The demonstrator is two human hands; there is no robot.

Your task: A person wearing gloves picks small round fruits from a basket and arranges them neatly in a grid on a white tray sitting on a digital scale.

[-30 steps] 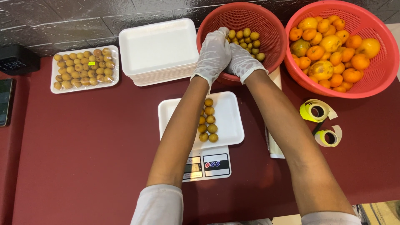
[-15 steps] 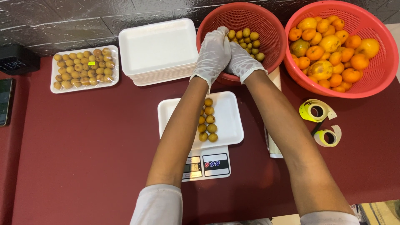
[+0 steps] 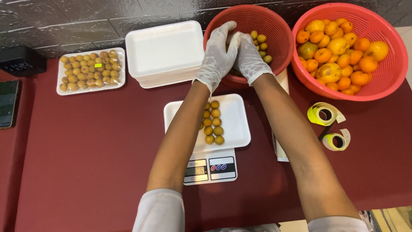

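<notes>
Change: almost nothing since half a second ago; both gloved hands remain in the same basket, the wrists barely shifted.
Left hand (image 3: 218, 53): white glove, cupped over the near rim of the red basket (image 3: 281, 32) at twelve o'clock; whether it grips any fruit cannot be told, the palm faces down.
Right hand (image 3: 249, 56): white glove, pressed against the left one inside the same basket; its fingers curl out of sight, so its hold cannot be told either.
Hidden: the hands cover most of the basket's small yellow fruit (image 3: 262, 42); only a few show at their right edge. The left forearm crosses the white tray (image 3: 236, 124) and hides part of its fruit row. The scale's display (image 3: 195, 171) is too small to read.
Surface: dark red tabletop (image 3: 86, 150), with a dark tiled wall (image 3: 86, 23) along the far edge.
Centre: the white tray sits on a white kitchen scale (image 3: 210, 167) and holds two short rows of small fruit.
Two o'clock: a second red basket (image 3: 395, 64) heaped with oranges (image 3: 339, 47).
Eleven o'clock: a stack of empty foam trays (image 3: 165, 51).
Ten o'clock: a wrapped tray of small fruit (image 3: 90, 71); beyond it a black device (image 3: 21, 64), and a dark phone (image 3: 7, 103) cut by the left edge.
Three o'clock: two yellow label rolls (image 3: 324, 114).
</notes>
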